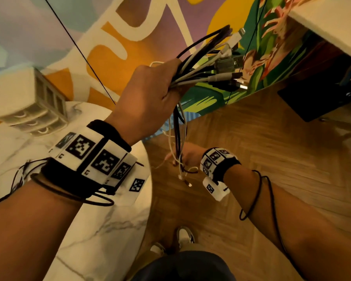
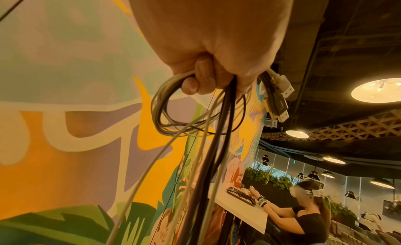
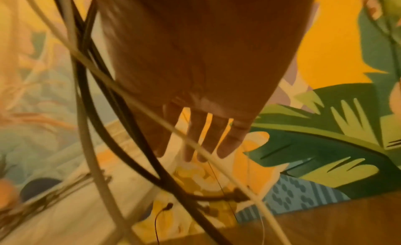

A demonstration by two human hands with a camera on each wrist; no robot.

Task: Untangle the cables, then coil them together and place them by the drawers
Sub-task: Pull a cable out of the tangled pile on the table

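Observation:
My left hand (image 1: 150,94) is raised and grips a bundle of black, grey and white cables (image 1: 199,72); their USB plugs (image 1: 231,65) stick out to the right of the fist. In the left wrist view the curled fingers (image 2: 201,77) clamp a small loop and the long strands (image 2: 219,146) that hang below. The strands drop (image 1: 177,134) to my right hand (image 1: 185,155), low above the floor. There the fingers (image 3: 230,142) are straight and spread, and the cables (image 3: 86,94) run across and beside the palm without being gripped. The loose ends (image 1: 187,182) dangle under that hand.
A small white drawer unit (image 1: 39,110) stands on the marble table (image 1: 109,230) at the left. A white desk (image 1: 332,21) with a dark box (image 1: 322,94) beneath is at top right. Wooden floor (image 1: 272,149) lies below. Another person (image 2: 308,219) sits at a far table.

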